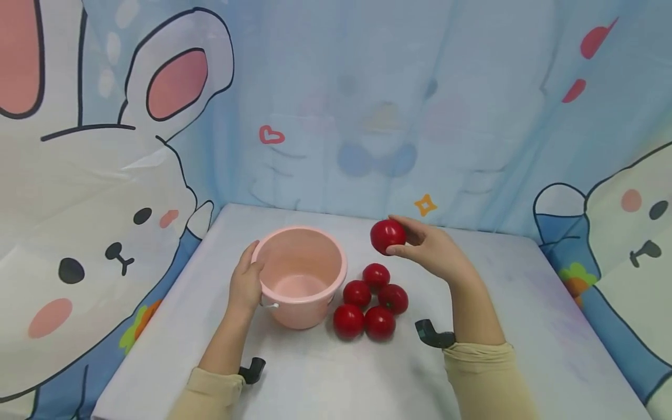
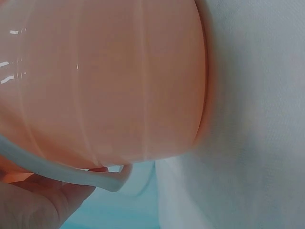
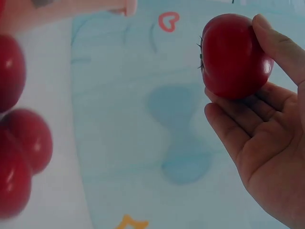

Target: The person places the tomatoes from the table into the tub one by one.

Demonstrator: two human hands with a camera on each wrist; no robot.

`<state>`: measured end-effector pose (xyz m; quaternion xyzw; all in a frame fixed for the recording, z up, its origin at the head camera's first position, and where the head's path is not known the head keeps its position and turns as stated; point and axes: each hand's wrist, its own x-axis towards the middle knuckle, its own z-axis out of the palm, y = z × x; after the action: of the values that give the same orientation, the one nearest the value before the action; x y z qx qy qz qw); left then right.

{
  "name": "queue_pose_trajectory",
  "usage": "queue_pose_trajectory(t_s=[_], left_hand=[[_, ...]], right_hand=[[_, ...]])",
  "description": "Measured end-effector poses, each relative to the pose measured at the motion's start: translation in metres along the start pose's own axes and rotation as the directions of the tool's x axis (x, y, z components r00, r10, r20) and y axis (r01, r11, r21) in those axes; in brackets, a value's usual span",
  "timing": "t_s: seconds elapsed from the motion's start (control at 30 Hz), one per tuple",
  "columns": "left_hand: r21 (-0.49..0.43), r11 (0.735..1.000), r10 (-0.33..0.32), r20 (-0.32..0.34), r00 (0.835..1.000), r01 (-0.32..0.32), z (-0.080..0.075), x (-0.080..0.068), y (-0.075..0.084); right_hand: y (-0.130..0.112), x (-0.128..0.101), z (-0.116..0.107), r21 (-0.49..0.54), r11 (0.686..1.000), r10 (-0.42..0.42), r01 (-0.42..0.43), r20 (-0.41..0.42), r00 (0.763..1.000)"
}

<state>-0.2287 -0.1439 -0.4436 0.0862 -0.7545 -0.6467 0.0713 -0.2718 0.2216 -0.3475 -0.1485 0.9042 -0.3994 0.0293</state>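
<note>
A pink bucket [image 1: 301, 312] stands upright on the white table, its inside showing only bare pink. My left hand [image 1: 245, 284] grips the bucket's left rim, with the thumb over the edge. In the left wrist view the bucket's wall [image 2: 109, 86] and pale handle [image 2: 62, 174] lie close to the fingers. Above the table, right of the bucket, my right hand [image 1: 433, 249] holds a red tomato [image 1: 387, 236] between thumb and fingers. Small green sepals show on that tomato [image 3: 236, 55] in the right wrist view. Several more tomatoes [image 1: 380, 322] sit clustered beneath it, beside the bucket.
A white cloth covers the table [image 1: 336, 379]. Behind it hangs a light blue curtain [image 1: 472, 116] with cartoon prints, and a printed rabbit [image 1: 105, 204] fills the left side. Black wrist mounts [image 1: 433, 335] stick out from both sleeves.
</note>
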Motion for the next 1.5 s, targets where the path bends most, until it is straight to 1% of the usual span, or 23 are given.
queue_pose_trajectory(t_s=[0.13, 0.27, 0.37, 0.53, 0.6, 0.7, 0.8, 0.93, 1.03, 1.07, 1.13, 1.2, 1.23, 1.3, 1.33, 1.47, 1.5], left_hand=[[-0.012, 1.000, -0.001, -0.002, 1.000, 0.001, 0.002, 0.000, 0.001], [-0.015, 1.000, 0.010, -0.001, 1.000, -0.010, 0.004, 0.002, -0.001], [-0.011, 1.000, 0.017, -0.001, 1.000, -0.017, 0.004, 0.002, -0.003], [-0.010, 1.000, 0.017, -0.014, 1.000, -0.017, 0.003, 0.002, -0.004], [-0.008, 1.000, 0.014, -0.016, 1.000, -0.014, 0.003, 0.003, -0.003], [-0.003, 1.000, 0.010, -0.013, 1.000, -0.010, 0.003, 0.003, -0.003], [-0.001, 1.000, 0.003, -0.018, 1.000, -0.003, 0.003, 0.003, -0.002], [-0.020, 1.000, -0.008, -0.018, 1.000, 0.007, 0.004, 0.002, -0.002], [-0.035, 0.999, -0.009, -0.013, 1.000, 0.009, 0.004, 0.002, -0.004], [-0.036, 0.999, -0.013, -0.014, 1.000, 0.012, 0.005, 0.002, -0.004], [-0.039, 0.999, -0.017, -0.016, 1.000, 0.016, 0.005, 0.002, -0.006], [-0.042, 0.999, -0.018, -0.018, 1.000, 0.017, 0.006, 0.002, -0.007], [-0.045, 0.999, -0.018, -0.019, 1.000, 0.017, 0.006, 0.001, -0.008], [-0.050, 0.999, -0.014, -0.017, 1.000, 0.013, 0.008, 0.001, -0.009], [-0.051, 0.999, -0.011, -0.018, 1.000, 0.011, 0.008, 0.000, -0.009], [-0.050, 0.999, 0.001, -0.027, 1.000, -0.002, 0.009, 0.000, -0.008], [-0.050, 0.999, 0.003, -0.030, 1.000, -0.004, 0.009, 0.000, -0.007]], right_hand=[[-0.020, 0.022, 0.006, 0.010, 0.999, -0.033, 0.032, 0.082, 0.996], [-0.037, 0.044, 0.014, 0.023, 0.998, -0.060, 0.057, 0.173, 0.983], [-0.047, 0.059, 0.023, 0.019, 0.997, -0.079, 0.077, 0.232, 0.970], [-0.066, 0.083, 0.042, -0.040, 0.991, -0.111, 0.129, 0.305, 0.946], [-0.074, 0.091, 0.048, -0.054, 0.988, -0.119, 0.146, 0.344, 0.932], [-0.084, 0.100, 0.057, -0.063, 0.985, -0.119, 0.160, 0.417, 0.901], [-0.095, 0.109, 0.067, -0.062, 0.983, -0.118, 0.170, 0.494, 0.861], [-0.104, 0.122, 0.084, -0.079, 0.974, -0.124, 0.211, 0.595, 0.794], [-0.107, 0.130, 0.099, -0.118, 0.965, -0.101, 0.233, 0.652, 0.751], [-0.107, 0.132, 0.104, -0.124, 0.966, -0.087, 0.226, 0.666, 0.741], [-0.108, 0.134, 0.113, -0.151, 0.968, -0.046, 0.202, 0.681, 0.731], [-0.108, 0.136, 0.123, -0.148, 0.976, -0.012, 0.161, 0.701, 0.713], [-0.108, 0.137, 0.127, -0.133, 0.982, 0.003, 0.132, 0.717, 0.698], [-0.106, 0.138, 0.135, -0.116, 0.990, 0.029, 0.083, 0.734, 0.679], [-0.106, 0.139, 0.138, -0.097, 0.994, 0.036, 0.055, 0.747, 0.664], [-0.104, 0.143, 0.149, -0.058, 0.998, 0.052, -0.012, 0.765, 0.642], [-0.104, 0.143, 0.151, -0.048, 0.998, 0.056, -0.028, 0.774, 0.631]])
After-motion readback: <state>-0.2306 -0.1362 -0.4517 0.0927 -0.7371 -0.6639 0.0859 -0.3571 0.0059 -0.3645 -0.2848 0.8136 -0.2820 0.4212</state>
